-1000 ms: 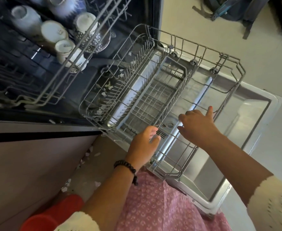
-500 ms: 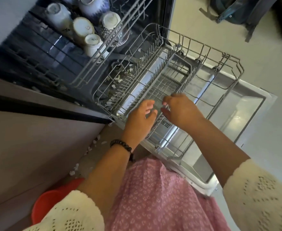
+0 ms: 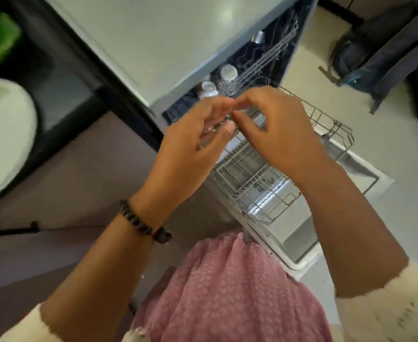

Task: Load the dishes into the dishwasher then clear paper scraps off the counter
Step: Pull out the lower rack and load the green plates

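Now both raised off the lower rack — left hand, right hand, fingertips meeting, grip unclear.

No readable text, brand or number anywhere. Small dark marks on the dishwasher door, under the lower rack, are too blurred to make out. Cups show pattern only, no lettering.

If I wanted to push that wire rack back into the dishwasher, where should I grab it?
Probably the near front rim of the lower rack, coming from the person's side, above the open door. That top wire runs straight across with open space beneath it, so fingers can hook over it. The rack looks free of dishes, so nothing blocks that edge.
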